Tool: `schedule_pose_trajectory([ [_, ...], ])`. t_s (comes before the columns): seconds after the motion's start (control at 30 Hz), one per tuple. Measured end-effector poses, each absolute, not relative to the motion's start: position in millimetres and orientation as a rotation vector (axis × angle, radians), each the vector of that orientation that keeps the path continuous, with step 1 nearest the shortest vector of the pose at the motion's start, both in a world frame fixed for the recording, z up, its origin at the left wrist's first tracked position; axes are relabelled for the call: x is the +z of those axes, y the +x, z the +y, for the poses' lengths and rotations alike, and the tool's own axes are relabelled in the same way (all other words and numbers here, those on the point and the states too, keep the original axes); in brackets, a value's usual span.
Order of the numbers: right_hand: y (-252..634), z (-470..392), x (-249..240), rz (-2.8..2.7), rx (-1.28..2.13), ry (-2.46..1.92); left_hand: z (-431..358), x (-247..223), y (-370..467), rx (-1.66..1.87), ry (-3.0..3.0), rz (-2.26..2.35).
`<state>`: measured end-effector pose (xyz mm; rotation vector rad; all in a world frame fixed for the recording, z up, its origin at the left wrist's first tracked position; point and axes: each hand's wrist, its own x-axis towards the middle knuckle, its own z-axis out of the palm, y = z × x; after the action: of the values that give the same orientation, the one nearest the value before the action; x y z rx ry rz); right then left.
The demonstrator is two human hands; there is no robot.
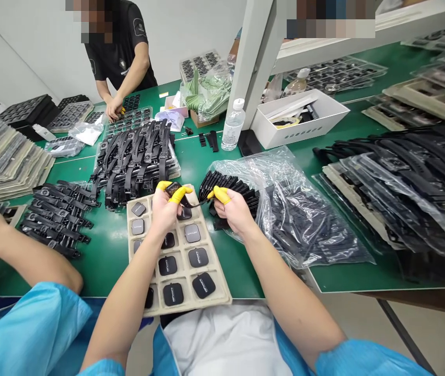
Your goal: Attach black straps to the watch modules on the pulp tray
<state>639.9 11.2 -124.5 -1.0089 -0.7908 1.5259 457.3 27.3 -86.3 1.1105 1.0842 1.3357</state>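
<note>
Left hand (164, 209) pinched small black square watch body (174, 189); right hand (232, 209) pinched thin black strap (199, 202) against it, above beige moulded tray (222, 284).

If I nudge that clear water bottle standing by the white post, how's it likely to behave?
The water bottle stands upright, tall and narrow, so it would probably tip rather than slide. It looks like thin clear plastic, so likely light. Once down, its round body could roll across the green table.

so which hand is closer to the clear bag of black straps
Right. The right hand sits at the open edge of the clear bag, over its straps. The left hand is farther off, above the tray, holding a watch body.
</note>
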Motion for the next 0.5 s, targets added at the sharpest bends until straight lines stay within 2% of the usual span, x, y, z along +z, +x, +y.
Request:
schedule_pose_trajectory([
  [0.3, 653, 13, -122, -0.882, 1.521, -1.024, 29, -85, 457, 1.517, 1.143, 1.048],
  [0.5, 650, 10, -120, -1.154, 1.454, -1.039, 31, -85, 451, 1.677, 1.144, 1.097],
])
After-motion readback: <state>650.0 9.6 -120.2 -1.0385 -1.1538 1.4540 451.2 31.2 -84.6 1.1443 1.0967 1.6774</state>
